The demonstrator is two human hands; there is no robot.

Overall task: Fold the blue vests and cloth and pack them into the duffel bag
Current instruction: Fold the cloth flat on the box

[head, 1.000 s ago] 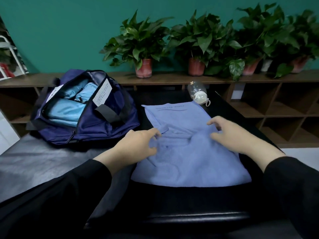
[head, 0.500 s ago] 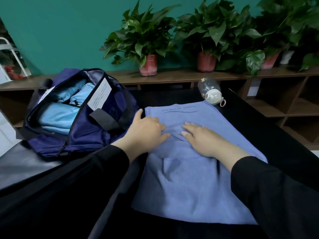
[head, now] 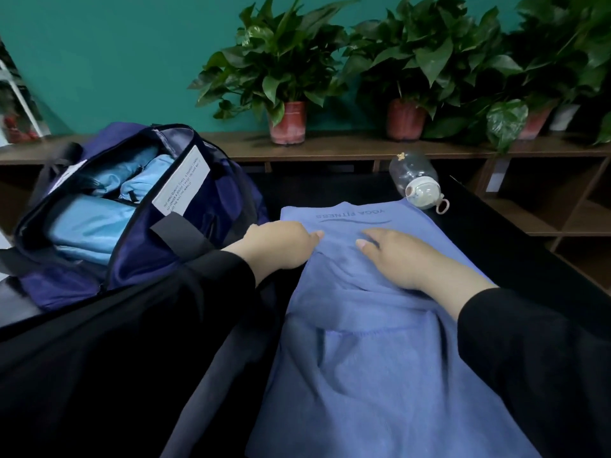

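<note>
vests [head: 89, 223] already in your duffel bag [head: 185, 246]. cloth [head: 380, 375] still unfolded; left hand [head: 281, 246] and right hand [head: 406, 259] flat on it, fingers relaxed, gripping nothing.

We see bare desk [head: 515, 246] to the right of the blue cloth [head: 380, 358], a dark strip running back toward the shelf [head: 347, 148]. At its far end a clear bottle [head: 417, 181] lies on its side, touching the cloth's far right corner. Left of the cloth stands the open navy duffel bag [head: 139, 219], just beside the cloth edge, leaving only a narrow dark gap where the left hand [head: 281, 244] sits. The bag's mouth gapes upward, partly filled with light blue folded vests [head: 89, 223]. Beyond the cloth's far edge we see a band of bare desk between bag and bottle. Potted plants [head: 284, 81] line the shelf behind.
</note>
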